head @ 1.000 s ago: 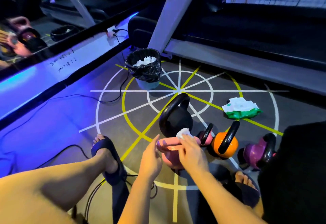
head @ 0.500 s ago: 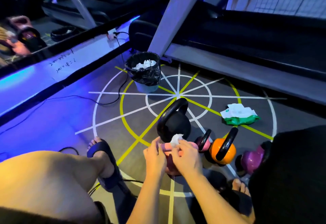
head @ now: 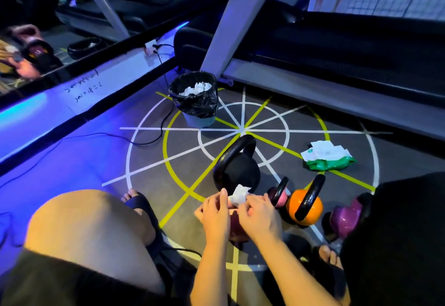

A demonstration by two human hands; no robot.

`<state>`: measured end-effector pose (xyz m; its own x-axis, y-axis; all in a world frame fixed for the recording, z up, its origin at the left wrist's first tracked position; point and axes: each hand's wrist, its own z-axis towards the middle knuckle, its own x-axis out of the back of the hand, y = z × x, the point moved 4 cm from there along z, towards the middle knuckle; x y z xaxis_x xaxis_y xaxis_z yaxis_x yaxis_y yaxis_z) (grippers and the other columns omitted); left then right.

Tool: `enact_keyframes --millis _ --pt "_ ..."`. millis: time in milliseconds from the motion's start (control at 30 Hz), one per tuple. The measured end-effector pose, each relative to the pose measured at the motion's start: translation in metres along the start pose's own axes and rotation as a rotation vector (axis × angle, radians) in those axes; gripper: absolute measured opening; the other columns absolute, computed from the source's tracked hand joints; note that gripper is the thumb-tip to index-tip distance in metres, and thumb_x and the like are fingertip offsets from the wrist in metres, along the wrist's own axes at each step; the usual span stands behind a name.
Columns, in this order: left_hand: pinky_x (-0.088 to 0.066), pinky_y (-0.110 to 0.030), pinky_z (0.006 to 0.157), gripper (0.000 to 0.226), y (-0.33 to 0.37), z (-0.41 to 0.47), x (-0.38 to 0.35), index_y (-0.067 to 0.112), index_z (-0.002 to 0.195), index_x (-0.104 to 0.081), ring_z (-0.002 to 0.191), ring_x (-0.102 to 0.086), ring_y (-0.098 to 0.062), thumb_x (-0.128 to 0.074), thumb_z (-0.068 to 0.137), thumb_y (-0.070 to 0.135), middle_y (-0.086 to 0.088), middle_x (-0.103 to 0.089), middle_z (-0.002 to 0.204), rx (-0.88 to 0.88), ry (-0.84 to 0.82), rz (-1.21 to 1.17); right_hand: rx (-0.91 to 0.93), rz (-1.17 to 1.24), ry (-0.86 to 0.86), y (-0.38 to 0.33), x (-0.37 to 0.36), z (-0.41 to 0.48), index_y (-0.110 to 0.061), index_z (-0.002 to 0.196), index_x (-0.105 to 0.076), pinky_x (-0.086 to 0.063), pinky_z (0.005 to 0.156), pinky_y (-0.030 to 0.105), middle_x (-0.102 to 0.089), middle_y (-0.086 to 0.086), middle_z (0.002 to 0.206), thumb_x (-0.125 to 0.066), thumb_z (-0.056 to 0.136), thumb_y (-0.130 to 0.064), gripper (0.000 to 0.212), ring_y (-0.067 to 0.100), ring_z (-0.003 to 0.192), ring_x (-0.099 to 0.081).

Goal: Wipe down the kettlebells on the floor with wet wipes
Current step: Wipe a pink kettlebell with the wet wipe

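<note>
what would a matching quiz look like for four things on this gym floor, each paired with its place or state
Things
1. black kettlebell
2. orange kettlebell
3. pack of wipes
4. bin

Places or states
a. holds discarded wipes
b. lies on a yellow line, off to the right
c. stands directly behind the crumpled wipe
d. stands between the small pink kettlebell and the purple kettlebell

Pairs: 1-c, 2-d, 3-b, 4-a
</note>
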<state>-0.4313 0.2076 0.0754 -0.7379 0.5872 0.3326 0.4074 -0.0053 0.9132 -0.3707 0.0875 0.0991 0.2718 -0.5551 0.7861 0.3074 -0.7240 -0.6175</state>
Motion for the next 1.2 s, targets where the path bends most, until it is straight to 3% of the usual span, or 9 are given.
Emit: enact_keyframes --millis 100,167,367,533,667,833,967,1067,1200 --pt "-0.023 -0.026 0.11 0.015 -0.003 0.001 -0.002 0.039 0.105 -0.066 0.123 -0.027 -0.015 -0.059 0.096 0.048 0.022 -0.053 0.103 -0.065 -0.029 0.101 -0.13 0.023 0.022 0.015 0.013 0.011 -0.019 0.073 -0.06 -0.05 0.092 0.037 -0.072 0.01 0.094 -0.044 0.092 -0.034 0.029 0.033 0.112 -0.062" --pt "-0.022 -0.022 0.108 0.026 -0.004 0.0 -0.001 0.038 0.115 -0.067 0.124 -0.028 -0.016 -0.062 0.093 0.051 0.019 -0.053 0.109 -0.117 -0.029 0.164 -0.066 0.003 -0.03 0.005 0.009 0.012 -0.017 0.077 -0.062 -0.05 0.078 0.036 -0.07 0.01 0.091 -0.046 0.092 -0.033 0.027 0.032 0.102 -0.064" --pt "-0.027 -0.015 0.102 0.033 -0.009 0.002 0.01 0.043 0.123 -0.066 0.115 -0.029 -0.005 -0.067 0.091 0.05 0.025 -0.06 0.115 -0.171 -0.119 0.079 0.09 0.157 -0.249 -0.004 -0.022 0.006 -0.036 0.07 -0.057 -0.051 0.094 0.045 -0.068 -0.005 0.094 -0.032 0.081 -0.045 0.028 0.021 0.11 -0.062" --pt "-0.028 -0.001 0.089 0.012 -0.017 0.016 0.019 0.039 0.1 -0.076 0.115 -0.045 -0.012 -0.068 0.095 0.032 0.02 -0.068 0.115 -0.268 -0.125 0.265 -0.027 0.386 -0.006 0.014 0.004 0.019 -0.024 0.092 -0.079 -0.05 0.094 0.03 -0.076 -0.008 0.101 -0.051 0.087 -0.037 0.031 0.011 0.1 -0.068" --pt "-0.041 -0.025 0.085 0.012 -0.034 0.027 0.041 0.022 0.091 -0.078 0.127 -0.059 -0.019 -0.069 0.091 0.014 -0.002 -0.068 0.13 -0.173 0.072 0.275 -0.189 0.209 -0.049 0.043 0.004 0.025 -0.025 0.126 -0.066 -0.042 0.102 0.031 -0.065 -0.003 0.131 -0.052 0.098 -0.031 0.032 0.021 0.122 -0.058" --pt "-0.051 -0.033 0.092 0.025 -0.031 0.003 0.018 0.02 0.12 -0.073 0.116 -0.067 -0.028 -0.061 0.098 0.019 -0.006 -0.072 0.124 -0.121 0.089 0.207 -0.145 0.2 -0.12 0.048 -0.016 0.014 -0.021 0.149 -0.045 -0.025 0.117 0.028 -0.04 -0.004 0.157 -0.045 0.103 -0.035 0.048 0.015 0.145 -0.034" --pt "-0.042 -0.038 0.11 0.041 -0.02 -0.014 0.0 0.027 0.14 -0.059 0.146 -0.038 -0.019 -0.061 0.099 0.019 0.002 -0.051 0.15 -0.175 0.046 0.243 -0.144 0.212 -0.135 0.053 -0.014 0.014 -0.025 0.15 -0.043 -0.025 0.117 0.028 -0.038 -0.008 0.157 -0.046 0.103 -0.037 0.048 0.012 0.145 -0.034" --pt "-0.035 -0.035 0.117 0.051 -0.022 -0.016 0.002 0.025 0.145 -0.053 0.148 -0.021 -0.007 -0.057 0.098 0.005 0.018 -0.034 0.153 -0.287 -0.009 0.325 -0.142 0.234 -0.12 0.053 -0.014 0.013 -0.029 0.148 -0.044 -0.029 0.116 0.03 -0.04 -0.011 0.156 -0.046 0.103 -0.039 0.047 0.011 0.144 -0.037" --pt "-0.039 -0.025 0.109 0.059 -0.016 -0.018 -0.006 0.032 0.147 -0.05 0.141 -0.043 -0.008 -0.059 0.095 0.008 0.021 -0.035 0.156 -0.361 -0.108 0.432 -0.142 0.214 -0.081 0.052 -0.015 0.011 -0.03 0.149 -0.042 -0.033 0.113 0.031 -0.038 -0.011 0.157 -0.046 0.103 -0.04 0.048 0.013 0.144 -0.036"
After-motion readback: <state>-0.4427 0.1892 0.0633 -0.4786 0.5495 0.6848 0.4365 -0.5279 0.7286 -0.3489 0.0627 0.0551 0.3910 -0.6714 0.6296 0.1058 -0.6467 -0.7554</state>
